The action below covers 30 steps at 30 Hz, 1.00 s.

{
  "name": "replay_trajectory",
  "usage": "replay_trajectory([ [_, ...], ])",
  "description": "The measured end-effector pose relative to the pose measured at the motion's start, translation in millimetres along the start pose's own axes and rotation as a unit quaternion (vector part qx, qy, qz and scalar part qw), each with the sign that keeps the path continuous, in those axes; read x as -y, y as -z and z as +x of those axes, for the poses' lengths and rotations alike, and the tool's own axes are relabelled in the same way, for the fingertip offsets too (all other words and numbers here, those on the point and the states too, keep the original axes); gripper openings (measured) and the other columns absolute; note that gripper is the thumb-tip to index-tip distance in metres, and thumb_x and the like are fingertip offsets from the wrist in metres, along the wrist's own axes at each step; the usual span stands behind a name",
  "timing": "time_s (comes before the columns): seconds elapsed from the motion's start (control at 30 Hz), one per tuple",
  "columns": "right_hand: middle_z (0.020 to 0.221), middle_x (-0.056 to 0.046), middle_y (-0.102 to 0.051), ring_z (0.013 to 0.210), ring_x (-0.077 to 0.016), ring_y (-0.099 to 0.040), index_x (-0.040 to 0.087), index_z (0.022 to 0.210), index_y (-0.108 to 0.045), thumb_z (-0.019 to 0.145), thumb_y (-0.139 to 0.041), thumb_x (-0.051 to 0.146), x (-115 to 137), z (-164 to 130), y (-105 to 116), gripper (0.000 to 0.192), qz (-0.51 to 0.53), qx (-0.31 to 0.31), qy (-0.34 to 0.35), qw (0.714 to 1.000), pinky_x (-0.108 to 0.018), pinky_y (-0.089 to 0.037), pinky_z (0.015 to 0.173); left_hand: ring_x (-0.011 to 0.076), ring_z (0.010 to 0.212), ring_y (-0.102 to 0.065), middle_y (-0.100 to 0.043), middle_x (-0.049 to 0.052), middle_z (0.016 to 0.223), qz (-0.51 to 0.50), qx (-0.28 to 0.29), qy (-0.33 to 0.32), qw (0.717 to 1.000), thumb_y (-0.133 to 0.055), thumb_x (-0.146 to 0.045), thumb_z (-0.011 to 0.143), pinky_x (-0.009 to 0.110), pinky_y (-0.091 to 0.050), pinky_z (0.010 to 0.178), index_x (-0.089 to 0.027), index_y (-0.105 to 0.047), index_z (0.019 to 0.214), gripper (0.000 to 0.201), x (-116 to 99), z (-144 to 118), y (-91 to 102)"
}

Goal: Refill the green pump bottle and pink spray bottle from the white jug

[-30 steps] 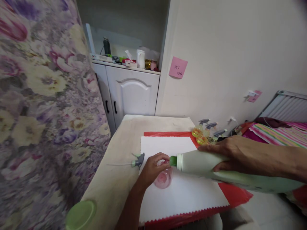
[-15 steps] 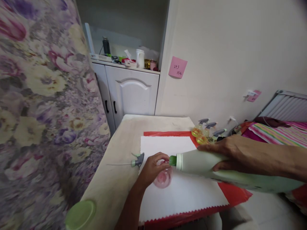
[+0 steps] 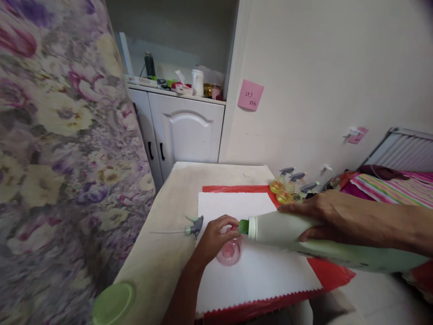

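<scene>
My left hand (image 3: 213, 239) grips a small clear pink bottle (image 3: 230, 252) that stands on a white sheet (image 3: 250, 275). With my right hand (image 3: 320, 214) I hold a large pale green bottle (image 3: 304, 239) tipped almost flat, its green spout (image 3: 243, 226) right at the mouth of the pink bottle. Just left of my left hand, a grey spray trigger head (image 3: 195, 227) with its thin tube lies on the beige table (image 3: 169, 253).
A red sheet (image 3: 331, 273) lies under the white one. Three yellow spray bottles (image 3: 287, 187) stand at the table's far right. A green lid (image 3: 113, 302) sits at the near left corner. A flowered curtain (image 3: 57, 158) hangs at left, a white cabinet (image 3: 186, 131) behind.
</scene>
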State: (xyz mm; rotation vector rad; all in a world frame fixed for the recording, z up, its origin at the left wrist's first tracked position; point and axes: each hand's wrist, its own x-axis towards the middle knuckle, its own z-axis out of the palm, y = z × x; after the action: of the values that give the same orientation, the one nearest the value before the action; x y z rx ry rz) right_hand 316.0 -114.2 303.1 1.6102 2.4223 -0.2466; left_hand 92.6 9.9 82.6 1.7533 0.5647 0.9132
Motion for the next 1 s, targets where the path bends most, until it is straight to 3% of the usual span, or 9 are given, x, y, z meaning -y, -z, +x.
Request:
replay_trajectory([
  [1.0, 0.087, -0.012, -0.072, 0.068, -0.0190, -0.066, 0.017, 0.133, -0.053, 0.091, -0.055, 0.041, -3.0, -2.2, -1.3, 0.048, 0.015, -0.010, 0.006, 1.000, -0.024, -0.045, 0.055, 0.0184, 0.090, -0.062, -0.067, 0.003, 0.092, 0.005, -0.005, 0.000, 1.000, -0.068, -0.021, 0.078, 0.030, -0.044, 0.084, -0.019, -0.070, 0.086, 0.009, -0.6, 0.9, 1.9],
])
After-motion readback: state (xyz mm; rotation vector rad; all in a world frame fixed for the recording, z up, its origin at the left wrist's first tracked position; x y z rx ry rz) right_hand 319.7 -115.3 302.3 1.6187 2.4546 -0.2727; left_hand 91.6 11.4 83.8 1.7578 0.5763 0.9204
